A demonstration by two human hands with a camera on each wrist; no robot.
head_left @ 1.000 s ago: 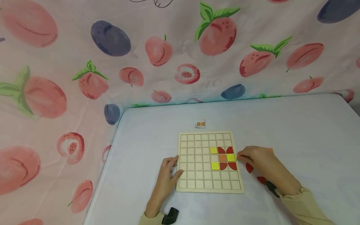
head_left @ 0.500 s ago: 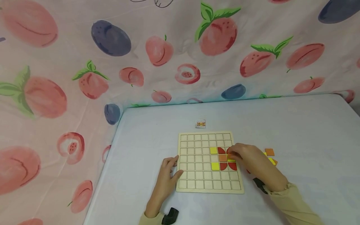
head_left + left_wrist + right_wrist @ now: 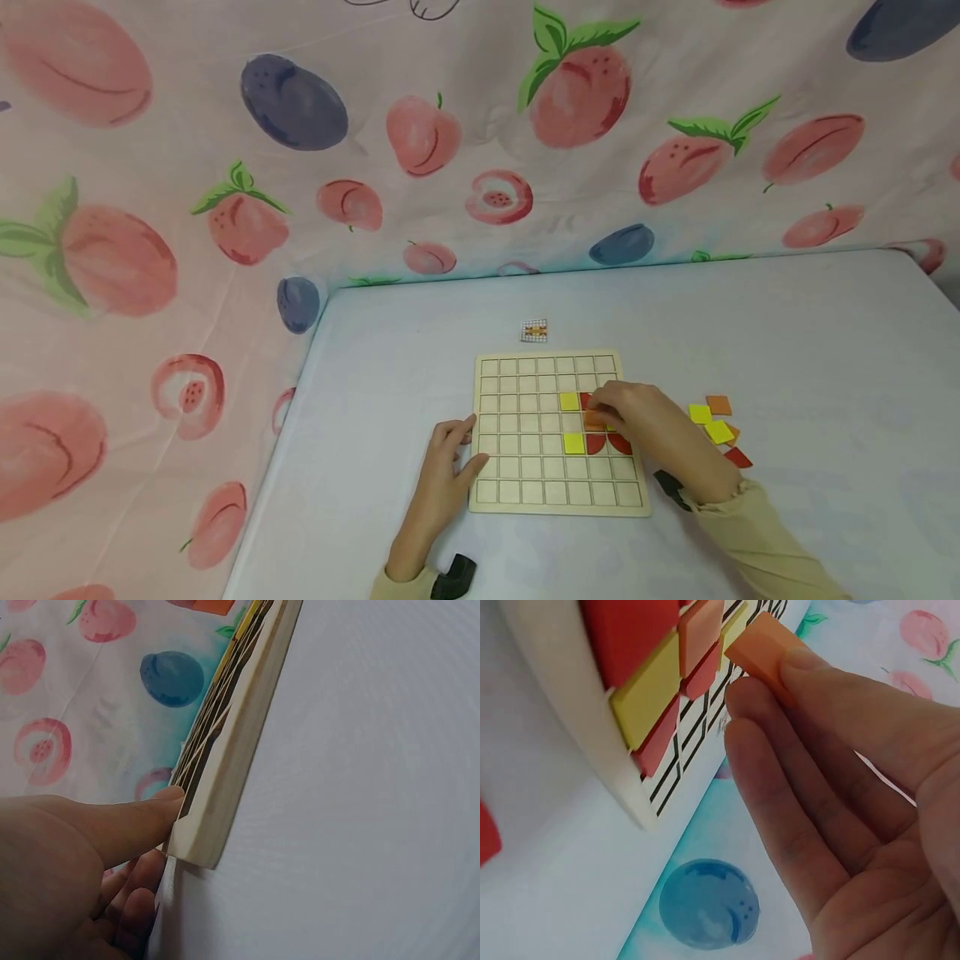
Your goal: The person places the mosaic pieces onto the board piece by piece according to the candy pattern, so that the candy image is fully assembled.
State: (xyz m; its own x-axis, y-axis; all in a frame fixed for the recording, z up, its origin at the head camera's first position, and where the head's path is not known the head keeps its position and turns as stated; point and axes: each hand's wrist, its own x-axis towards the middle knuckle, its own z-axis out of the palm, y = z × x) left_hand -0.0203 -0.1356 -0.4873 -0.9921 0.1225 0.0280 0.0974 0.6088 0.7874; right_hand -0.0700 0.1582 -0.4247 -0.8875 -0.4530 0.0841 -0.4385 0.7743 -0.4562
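A wooden grid board lies flat on the white table. On its right part sit yellow squares, red round-edged pieces and an orange square; my right hand partly covers them in the head view. That right hand hangs over the board and pinches an orange square tile between thumb and fingers. In the right wrist view the tile is tilted, just off the board's face. My left hand holds the board's left edge, its thumb on the rim and its fingers alongside.
Right of the board lie loose tiles: yellow squares, an orange square and a red piece. A small card with a coloured grid pattern lies beyond the board. A fruit-print cloth hangs behind the table.
My right hand has moved left from beside the board to over its coloured tiles, carrying the orange tile. The loose tiles at right have come into fuller view. The left hand stays put.
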